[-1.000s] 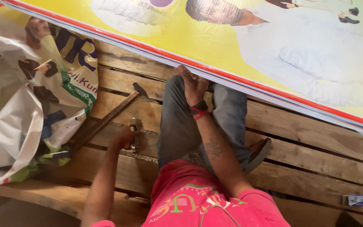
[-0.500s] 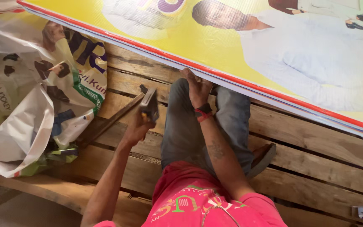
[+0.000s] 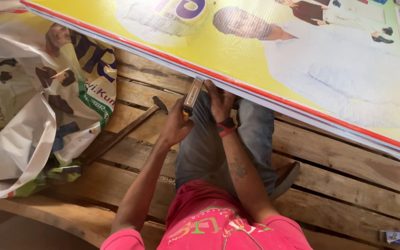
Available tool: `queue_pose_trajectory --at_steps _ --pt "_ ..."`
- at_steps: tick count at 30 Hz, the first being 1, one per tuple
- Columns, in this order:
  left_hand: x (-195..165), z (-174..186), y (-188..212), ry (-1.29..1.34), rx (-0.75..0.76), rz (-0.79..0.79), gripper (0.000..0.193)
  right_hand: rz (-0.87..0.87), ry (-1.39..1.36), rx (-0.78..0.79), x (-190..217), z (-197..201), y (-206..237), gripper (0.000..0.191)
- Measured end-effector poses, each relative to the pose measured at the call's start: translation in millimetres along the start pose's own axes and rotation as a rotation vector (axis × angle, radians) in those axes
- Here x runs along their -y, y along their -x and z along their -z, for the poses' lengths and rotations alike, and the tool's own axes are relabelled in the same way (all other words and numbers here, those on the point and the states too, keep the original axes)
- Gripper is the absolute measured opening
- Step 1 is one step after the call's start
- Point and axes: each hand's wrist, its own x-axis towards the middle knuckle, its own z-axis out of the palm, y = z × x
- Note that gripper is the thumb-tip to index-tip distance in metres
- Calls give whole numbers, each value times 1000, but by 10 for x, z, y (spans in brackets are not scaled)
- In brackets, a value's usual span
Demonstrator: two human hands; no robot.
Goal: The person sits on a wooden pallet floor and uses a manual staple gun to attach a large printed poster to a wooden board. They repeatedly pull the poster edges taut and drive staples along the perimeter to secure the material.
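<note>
A small metal stapler is held in the closed left hand, its top end raised against the red lower edge of the yellow printed banner board. This edge is gripped just to the right by the right hand. A hammer is lying on the wooden planks at the left.

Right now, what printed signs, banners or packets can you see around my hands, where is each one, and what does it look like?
Large printed banner board: across the top, slanting down to the right; yellow face, red edge, pictures of people; right hand grips its lower edge.
Crumpled printed banner sheet: left, heaped on the planks; white back, yellow, green and blue print.
Small packet: bottom right on a plank; flat, rectangular, pale blue and white.
Left hand holds a slim metal tool near the board.
</note>
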Motion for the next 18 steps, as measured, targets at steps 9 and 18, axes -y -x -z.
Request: queue_pose_trajectory --at_steps 9,18 --pt "50 -105 -33 2 -62 54 66 4 -47 6 20 -17 14 35" --pt "-47 -184 -114 29 -162 -3 31 -9 -51 42 51 -22 17 33"
